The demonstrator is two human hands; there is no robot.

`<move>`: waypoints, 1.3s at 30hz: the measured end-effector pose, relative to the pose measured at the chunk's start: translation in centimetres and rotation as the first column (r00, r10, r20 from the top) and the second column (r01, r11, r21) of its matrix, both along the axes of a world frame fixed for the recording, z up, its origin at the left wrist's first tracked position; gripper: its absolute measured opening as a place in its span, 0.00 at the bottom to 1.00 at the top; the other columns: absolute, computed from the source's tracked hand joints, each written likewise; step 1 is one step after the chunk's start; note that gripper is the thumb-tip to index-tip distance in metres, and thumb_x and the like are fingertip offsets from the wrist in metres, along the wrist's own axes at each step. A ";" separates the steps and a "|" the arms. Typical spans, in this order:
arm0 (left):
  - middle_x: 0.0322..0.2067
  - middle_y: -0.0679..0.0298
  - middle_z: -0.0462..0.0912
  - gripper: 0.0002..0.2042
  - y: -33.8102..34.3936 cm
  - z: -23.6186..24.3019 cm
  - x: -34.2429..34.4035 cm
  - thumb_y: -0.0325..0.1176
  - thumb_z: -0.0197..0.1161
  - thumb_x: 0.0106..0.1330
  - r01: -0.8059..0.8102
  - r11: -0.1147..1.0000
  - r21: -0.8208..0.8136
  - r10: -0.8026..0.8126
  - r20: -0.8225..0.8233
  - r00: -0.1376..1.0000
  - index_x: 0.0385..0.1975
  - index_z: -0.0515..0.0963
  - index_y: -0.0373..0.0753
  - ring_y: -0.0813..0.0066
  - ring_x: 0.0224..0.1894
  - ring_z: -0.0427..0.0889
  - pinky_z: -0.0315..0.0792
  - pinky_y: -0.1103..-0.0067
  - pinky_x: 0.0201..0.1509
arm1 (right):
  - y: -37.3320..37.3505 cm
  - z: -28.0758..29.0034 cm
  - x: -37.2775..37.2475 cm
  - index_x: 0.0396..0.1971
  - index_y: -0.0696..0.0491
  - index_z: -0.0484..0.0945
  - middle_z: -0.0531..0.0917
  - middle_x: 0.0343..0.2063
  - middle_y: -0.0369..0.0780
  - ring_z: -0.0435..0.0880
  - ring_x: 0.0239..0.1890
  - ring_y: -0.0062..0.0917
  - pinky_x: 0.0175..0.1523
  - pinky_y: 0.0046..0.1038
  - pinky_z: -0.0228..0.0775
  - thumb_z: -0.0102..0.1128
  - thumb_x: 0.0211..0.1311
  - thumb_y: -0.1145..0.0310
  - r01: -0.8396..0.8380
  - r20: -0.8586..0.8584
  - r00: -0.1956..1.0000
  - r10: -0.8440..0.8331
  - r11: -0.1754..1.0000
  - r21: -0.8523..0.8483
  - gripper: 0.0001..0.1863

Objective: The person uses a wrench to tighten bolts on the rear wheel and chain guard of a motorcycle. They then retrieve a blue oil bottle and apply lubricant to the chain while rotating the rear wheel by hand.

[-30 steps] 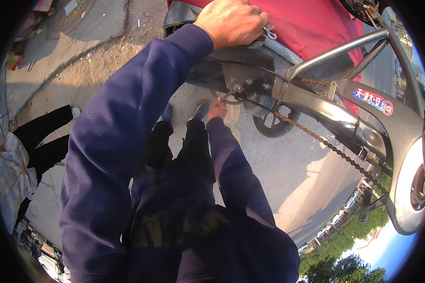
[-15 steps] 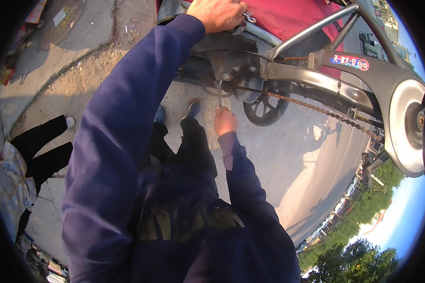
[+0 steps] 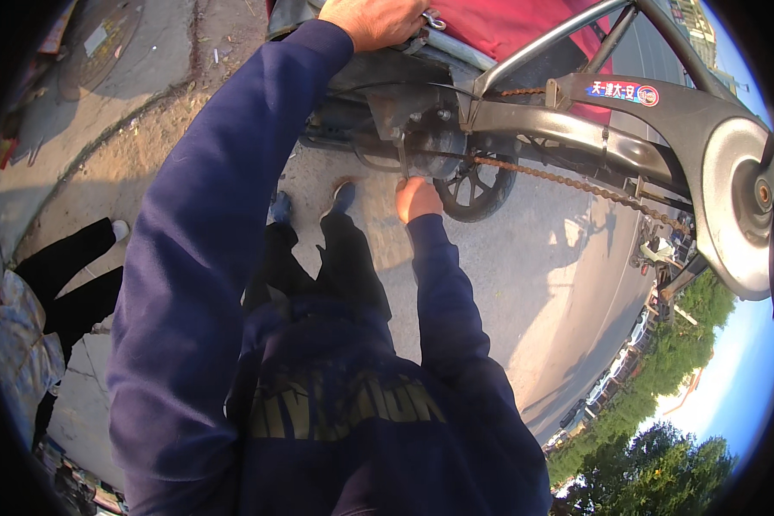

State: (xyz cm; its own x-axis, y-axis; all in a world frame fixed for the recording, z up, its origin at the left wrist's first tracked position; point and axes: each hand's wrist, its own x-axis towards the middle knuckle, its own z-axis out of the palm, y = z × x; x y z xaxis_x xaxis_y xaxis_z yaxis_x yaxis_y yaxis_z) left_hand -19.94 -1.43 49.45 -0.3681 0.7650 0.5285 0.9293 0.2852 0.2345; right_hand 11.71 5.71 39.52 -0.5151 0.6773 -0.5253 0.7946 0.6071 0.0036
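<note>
The right hand [image 3: 419, 199] is closed in a fist on a slim metal wrench [image 3: 404, 159], whose shank stands almost upright above the knuckles. The wrench's upper end meets the dark, greasy metal beside a rounded drum [image 3: 439, 148] under the vehicle's frame; whether it sits on a nut is too small to tell. Just above the drum, small shiny bolts [image 3: 443, 114] stud a flat, dull plate [image 3: 387, 112].

The left hand [image 3: 378, 21] lies higher up, fingers bent over the edge by a smooth red cover [image 3: 507, 26]; I cannot tell whether they clamp anything. A bright, looped metal hook [image 3: 436, 19] sits just beside its fingertips.

From the drum a chain [image 3: 576, 183], rough with orange rust, runs right beneath a glossy, bent frame tube [image 3: 568, 125]. It leads toward a chain guard [image 3: 705, 112], smooth and grey, swelling into a round, pale disc. Under the drum is a black wheel [image 3: 480, 191] with thick spokes. Farther out lies grey, gritty pavement [image 3: 482, 284].
</note>
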 end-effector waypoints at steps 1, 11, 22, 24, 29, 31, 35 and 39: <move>0.22 0.58 0.82 0.11 0.3 -0.1 0.0 0.42 0.61 0.63 0.009 1.000 -0.011 -0.009 0.009 1.000 0.24 0.77 0.43 0.57 0.28 0.85 0.78 0.63 0.33 | -0.2 -0.3 0.7 0.37 0.56 0.87 0.87 0.39 0.56 0.85 0.47 0.54 0.55 0.50 0.77 0.53 0.69 0.53 0.020 -0.013 1.000 -0.020 1.000 -0.010 0.21; 0.22 0.57 0.83 0.12 1.5 -0.6 0.0 0.43 0.62 0.64 0.027 1.000 -0.008 -0.027 0.015 1.000 0.24 0.77 0.43 0.56 0.27 0.85 0.77 0.62 0.32 | -1.0 -6.7 1.8 0.39 0.54 0.86 0.87 0.38 0.54 0.86 0.44 0.54 0.52 0.52 0.76 0.49 0.73 0.51 0.118 -0.080 0.990 -0.116 0.993 0.017 0.23; 0.22 0.58 0.82 0.11 0.4 -0.1 0.2 0.42 0.62 0.63 0.048 0.999 0.009 -0.048 -0.028 0.998 0.24 0.76 0.42 0.58 0.26 0.85 0.77 0.64 0.31 | -4.0 -19.4 3.0 0.29 0.52 0.79 0.83 0.18 0.49 0.85 0.24 0.48 0.30 0.49 0.75 0.49 0.77 0.54 0.219 -0.533 0.842 -0.076 0.953 0.209 0.20; 0.21 0.58 0.82 0.11 0.4 -0.1 0.2 0.42 0.62 0.63 0.054 0.998 0.017 -0.053 -0.062 0.997 0.24 0.76 0.42 0.58 0.26 0.85 0.77 0.64 0.31 | -4.1 -21.3 2.0 0.33 0.52 0.79 0.84 0.20 0.49 0.84 0.25 0.50 0.30 0.51 0.74 0.49 0.78 0.53 0.251 -0.626 0.773 -0.097 0.954 0.162 0.19; 0.20 0.59 0.82 0.11 0.7 -0.5 0.5 0.42 0.61 0.63 -0.033 0.992 -0.123 0.022 -0.087 0.996 0.24 0.78 0.43 0.60 0.26 0.85 0.77 0.65 0.30 | -3.4 -22.7 2.0 0.39 0.50 0.80 0.86 0.25 0.50 0.84 0.30 0.53 0.34 0.54 0.75 0.46 0.79 0.51 0.302 -0.595 0.752 -0.284 0.950 -0.072 0.19; 0.21 0.61 0.83 0.12 0.7 -0.4 0.2 0.42 0.60 0.64 0.013 0.997 -0.075 -0.023 -0.140 0.990 0.22 0.79 0.44 0.62 0.26 0.86 0.77 0.66 0.29 | -2.8 -22.1 2.3 0.43 0.50 0.80 0.87 0.29 0.51 0.85 0.37 0.53 0.42 0.54 0.76 0.43 0.79 0.48 0.251 -0.507 0.822 -0.259 0.964 -0.085 0.22; 0.21 0.63 0.83 0.13 1.5 0.3 0.6 0.43 0.59 0.64 -0.053 0.983 -0.176 0.022 -0.174 0.984 0.20 0.80 0.46 0.64 0.25 0.85 0.77 0.66 0.28 | -3.3 -19.8 4.7 0.45 0.53 0.80 0.87 0.34 0.52 0.86 0.41 0.52 0.47 0.51 0.77 0.45 0.77 0.46 0.038 -0.190 0.981 -0.051 0.997 -0.073 0.25; 0.20 0.64 0.81 0.13 1.0 -0.4 0.3 0.43 0.59 0.65 -0.091 0.991 -0.097 0.074 -0.167 0.983 0.20 0.79 0.47 0.64 0.23 0.84 0.76 0.65 0.27 | -4.6 -13.9 7.1 0.43 0.57 0.80 0.86 0.34 0.57 0.85 0.41 0.56 0.48 0.52 0.77 0.50 0.74 0.49 -0.054 -0.226 0.974 -0.005 0.966 -0.254 0.24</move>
State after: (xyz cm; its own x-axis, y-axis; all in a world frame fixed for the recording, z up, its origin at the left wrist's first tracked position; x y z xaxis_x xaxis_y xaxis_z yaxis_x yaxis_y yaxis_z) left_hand -19.66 -0.43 49.08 -0.3478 0.7896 0.5056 0.9248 0.3775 0.0467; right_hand 18.76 1.12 25.62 -0.6539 0.5201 -0.5494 0.7418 0.5833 -0.3308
